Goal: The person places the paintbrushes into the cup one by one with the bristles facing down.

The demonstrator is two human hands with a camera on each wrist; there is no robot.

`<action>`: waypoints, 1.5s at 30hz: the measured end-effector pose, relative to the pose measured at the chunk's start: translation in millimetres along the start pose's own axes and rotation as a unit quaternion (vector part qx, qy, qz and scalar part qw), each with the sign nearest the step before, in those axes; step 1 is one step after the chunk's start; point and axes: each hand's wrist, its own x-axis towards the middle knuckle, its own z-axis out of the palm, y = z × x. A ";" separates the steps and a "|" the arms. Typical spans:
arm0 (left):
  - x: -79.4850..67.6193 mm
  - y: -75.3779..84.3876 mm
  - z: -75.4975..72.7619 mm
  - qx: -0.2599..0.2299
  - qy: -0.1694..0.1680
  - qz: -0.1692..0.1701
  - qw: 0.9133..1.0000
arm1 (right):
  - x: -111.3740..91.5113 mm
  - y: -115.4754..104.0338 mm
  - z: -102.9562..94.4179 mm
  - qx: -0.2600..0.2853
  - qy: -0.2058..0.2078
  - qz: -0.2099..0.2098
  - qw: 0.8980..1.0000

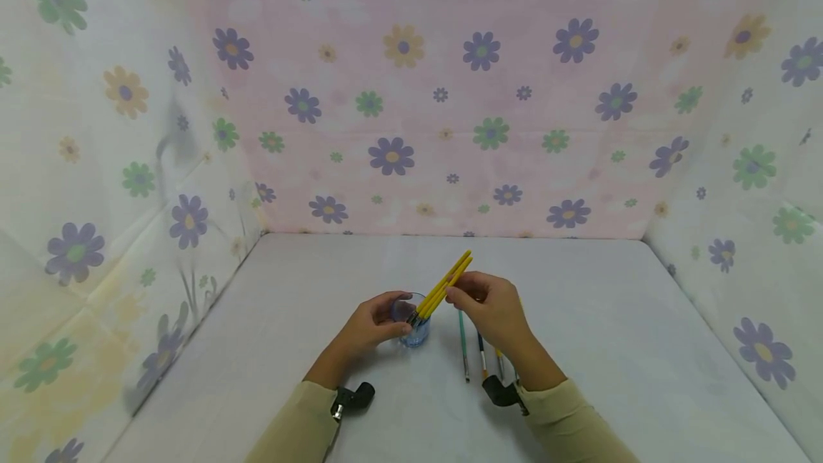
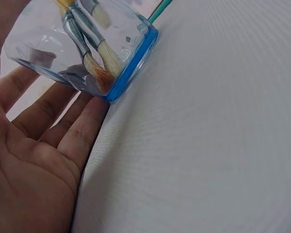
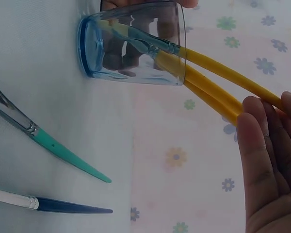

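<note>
My left hand (image 1: pixel 366 324) holds a clear, blue-bottomed glass (image 1: pixel 419 338) with the thumb on the near side and fingers behind it. Several yellow-handled paintbrushes (image 1: pixel 442 286) lean out of the glass to the upper right. Through its wall the left wrist view shows their pale and reddish-brown bristles (image 2: pixel 101 75) near the base. Beside the glass, my right hand (image 1: pixel 495 306) pinches the brush handles near their upper ends; the right wrist view shows the thumb and fingertips against them.
Right of the glass, a green-handled brush (image 3: pixel 68 153) and a dark blue-handled brush (image 3: pixel 72 206) lie on the white table (image 1: pixel 270 349). Another brush with a yellow part (image 1: pixel 499 357) is partly hidden by the right arm. Flower-patterned cloth (image 1: pixel 437 184) surrounds the table's back and sides.
</note>
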 end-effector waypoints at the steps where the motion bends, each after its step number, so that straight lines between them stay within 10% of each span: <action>1: 0.1 0.0 0.0 -0.002 -0.001 -0.001 1.000 | -0.3 0.2 0.6 -0.007 0.001 0.001 1.000; 24: 1.5 0.5 1.6 -0.010 -0.020 0.027 0.999 | -1.8 2.2 -1.0 -0.074 -0.017 0.042 0.996; 45: -0.6 -5.1 -4.9 -0.040 -0.057 0.080 0.994 | 1.7 33.0 -76.1 -0.089 -0.053 0.136 0.985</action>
